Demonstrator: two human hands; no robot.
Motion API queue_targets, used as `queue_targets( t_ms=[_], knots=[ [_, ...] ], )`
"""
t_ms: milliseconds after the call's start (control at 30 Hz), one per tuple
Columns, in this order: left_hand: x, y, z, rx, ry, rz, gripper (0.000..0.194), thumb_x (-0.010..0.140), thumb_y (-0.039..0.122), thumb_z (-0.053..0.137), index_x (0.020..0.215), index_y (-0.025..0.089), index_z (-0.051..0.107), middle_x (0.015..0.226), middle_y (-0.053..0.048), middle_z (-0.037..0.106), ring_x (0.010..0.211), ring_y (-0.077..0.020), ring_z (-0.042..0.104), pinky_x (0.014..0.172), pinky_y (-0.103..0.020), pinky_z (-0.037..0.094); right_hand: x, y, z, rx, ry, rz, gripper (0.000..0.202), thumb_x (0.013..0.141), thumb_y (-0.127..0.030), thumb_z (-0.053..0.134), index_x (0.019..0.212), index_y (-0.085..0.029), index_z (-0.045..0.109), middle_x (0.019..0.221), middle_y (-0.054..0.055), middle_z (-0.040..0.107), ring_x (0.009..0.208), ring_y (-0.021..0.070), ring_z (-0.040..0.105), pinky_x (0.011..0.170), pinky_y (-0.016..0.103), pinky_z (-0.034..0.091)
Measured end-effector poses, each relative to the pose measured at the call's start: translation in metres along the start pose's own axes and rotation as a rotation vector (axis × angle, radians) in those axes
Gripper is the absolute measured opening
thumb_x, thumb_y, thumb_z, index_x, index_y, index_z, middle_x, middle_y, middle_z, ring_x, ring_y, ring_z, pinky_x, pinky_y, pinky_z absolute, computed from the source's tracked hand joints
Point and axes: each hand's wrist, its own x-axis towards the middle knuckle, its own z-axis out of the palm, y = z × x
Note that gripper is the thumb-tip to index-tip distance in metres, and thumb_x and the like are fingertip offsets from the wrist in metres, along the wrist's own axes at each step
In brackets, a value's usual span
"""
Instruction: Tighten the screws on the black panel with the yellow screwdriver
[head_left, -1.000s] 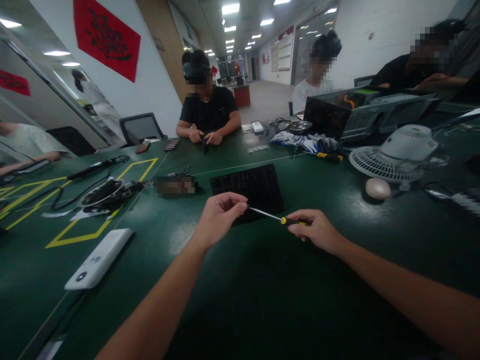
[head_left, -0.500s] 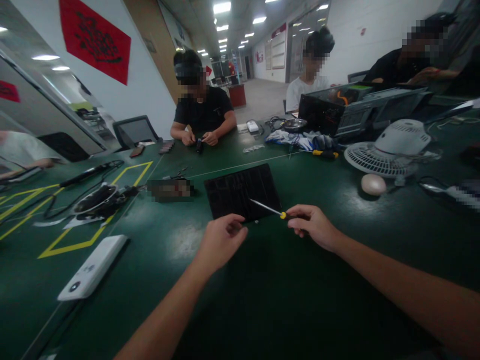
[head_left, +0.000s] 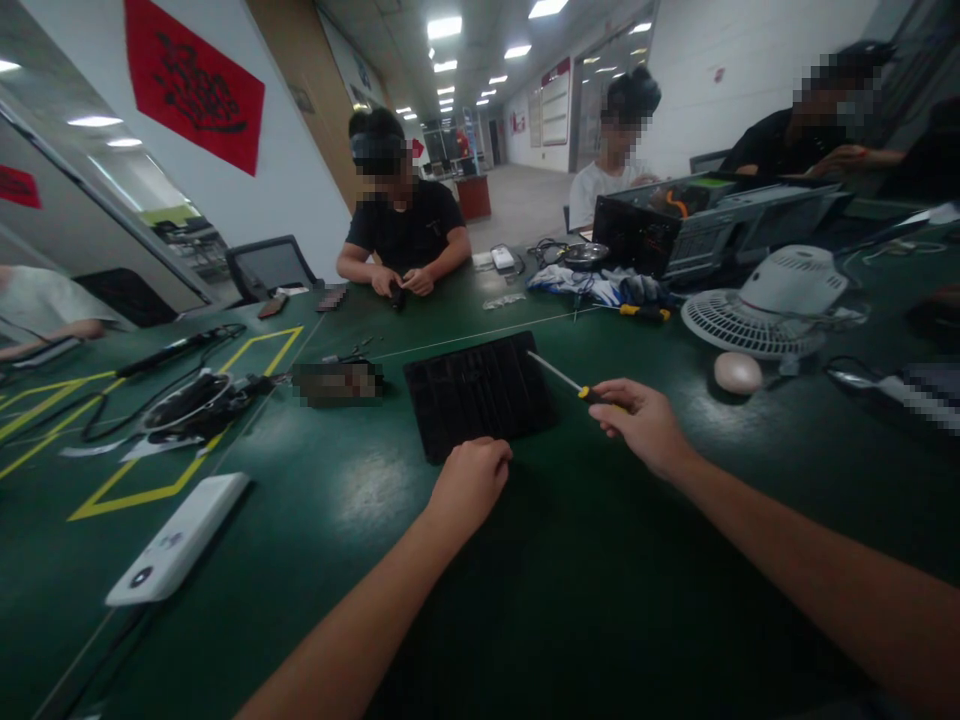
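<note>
A flat black panel (head_left: 480,395) with ridges lies on the green table. My right hand (head_left: 634,420) grips the yellow-and-black handle of a screwdriver (head_left: 559,372), whose shaft points up and left to the panel's upper right corner. Whether the tip touches the panel is unclear. At the panel's lower edge is my left hand (head_left: 474,478), its fingers curled together and pinched; what they hold, if anything, is too small or hidden to name.
A white power bank-like box (head_left: 180,540) lies at left, near black cables (head_left: 187,400). At right are a white fan (head_left: 787,290), a pinkish round object (head_left: 738,372), a yellow-handled tool (head_left: 645,313) and a metal computer case (head_left: 697,235). A person (head_left: 405,225) sits opposite.
The screwdriver and my right hand have moved right, its tip away from the panel's middle. My left hand has shifted right and slightly down, its fingers closing; a small bit beside it no longer shows.
</note>
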Motion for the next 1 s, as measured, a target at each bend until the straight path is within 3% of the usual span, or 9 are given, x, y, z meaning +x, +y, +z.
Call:
queue_targets(
  t_ms=[133, 233, 333, 433, 600, 667, 767, 833, 1000],
  knots=[
    [-0.02, -0.017, 0.0, -0.349, 0.156, -0.008, 0.021, 0.079, 0.008, 0.071, 0.082, 0.026, 0.081, 0.077, -0.003, 0.074, 0.069, -0.0211, 0.067, 0.072, -0.036, 0.055, 0.032, 0.01, -0.026, -0.452, 0.214, -0.212, 0.034, 0.083, -0.044, 0.076, 0.108, -0.023, 0.083, 0.106, 0.012, 0.084, 0.094, 0.0307, 0.076, 0.086, 0.047, 0.057],
    [-0.03, -0.022, -0.004, -0.664, 0.092, -0.096, 0.013, 0.074, 0.014, 0.076, 0.079, 0.025, 0.079, 0.077, -0.003, 0.075, 0.069, -0.0199, 0.067, 0.068, -0.033, 0.054, 0.058, 0.017, -0.032, -0.843, 0.218, -0.261, 0.032, 0.093, -0.042, 0.069, 0.114, -0.024, 0.084, 0.106, 0.013, 0.084, 0.096, 0.0339, 0.075, 0.087, 0.05, 0.055],
    [-0.032, -0.021, -0.009, -0.993, 0.055, -0.231, 0.011, 0.071, 0.017, 0.081, 0.081, 0.021, 0.077, 0.079, -0.005, 0.076, 0.07, -0.0168, 0.067, 0.067, -0.03, 0.053, 0.078, 0.02, -0.027, -0.924, 0.201, -0.271, 0.028, 0.095, -0.037, 0.067, 0.114, -0.024, 0.084, 0.108, 0.015, 0.082, 0.1, 0.0343, 0.072, 0.084, 0.048, 0.053],
    [-0.031, -0.017, -0.013, -1.288, 0.137, -0.366, 0.017, 0.07, 0.016, 0.082, 0.084, 0.018, 0.073, 0.077, -0.004, 0.075, 0.064, -0.0117, 0.063, 0.063, -0.024, 0.05, 0.089, 0.02, -0.022, -0.925, 0.165, -0.299, 0.017, 0.094, -0.03, 0.071, 0.102, -0.023, 0.084, 0.108, 0.016, 0.079, 0.106, 0.0353, 0.067, 0.087, 0.048, 0.052],
    [-0.033, -0.01, -0.016, -1.524, 0.202, -0.505, 0.019, 0.076, 0.011, 0.082, 0.089, 0.018, 0.07, 0.081, -0.004, 0.075, 0.066, -0.0098, 0.066, 0.065, -0.02, 0.055, 0.068, -0.004, -0.012, -0.888, 0.188, -0.428, 0.027, 0.097, -0.027, 0.069, 0.12, -0.019, 0.082, 0.135, 0.022, 0.07, 0.132, 0.0433, 0.056, 0.11, 0.059, 0.044],
    [-0.033, -0.006, -0.016, -1.553, 0.203, -0.522, 0.021, 0.076, 0.008, 0.083, 0.088, 0.018, 0.069, 0.084, -0.004, 0.076, 0.07, -0.01, 0.069, 0.068, -0.02, 0.057, 0.043, -0.022, 0.002, -0.824, 0.114, -0.523, 0.033, 0.097, -0.034, 0.071, 0.126, -0.021, 0.081, 0.129, 0.017, 0.072, 0.124, 0.036, 0.063, 0.108, 0.053, 0.049],
    [-0.031, 0.003, -0.015, -1.579, 0.192, -0.487, 0.023, 0.074, 0.009, 0.086, 0.088, 0.018, 0.07, 0.087, -0.004, 0.076, 0.073, -0.0102, 0.07, 0.072, -0.021, 0.058, 0.001, -0.05, 0.036, -0.502, -0.32, -0.566, 0.031, 0.094, -0.038, 0.076, 0.121, -0.025, 0.083, 0.105, 0.009, 0.079, 0.091, 0.0242, 0.072, 0.085, 0.043, 0.058],
    [-0.028, 0.008, -0.015, -1.582, 0.2, -0.438, 0.025, 0.072, 0.013, 0.089, 0.087, 0.018, 0.07, 0.089, -0.002, 0.075, 0.075, -0.0103, 0.07, 0.075, -0.023, 0.059, -0.019, -0.064, 0.059, -0.362, -0.481, -0.505, 0.029, 0.09, -0.033, 0.08, 0.117, -0.025, 0.085, 0.102, 0.006, 0.081, 0.085, 0.0206, 0.074, 0.08, 0.037, 0.059],
    [-0.021, 0.015, -0.015, -1.527, 0.293, -0.35, 0.031, 0.07, 0.023, 0.095, 0.084, 0.019, 0.067, 0.085, 0.001, 0.069, 0.079, -0.0117, 0.069, 0.08, -0.027, 0.059, -0.024, -0.072, 0.093, -0.17, -0.553, -0.359, 0.015, 0.085, -0.018, 0.078, 0.096, -0.024, 0.088, 0.092, 0.004, 0.084, 0.082, 0.0197, 0.078, 0.079, 0.036, 0.061]
  ],
)
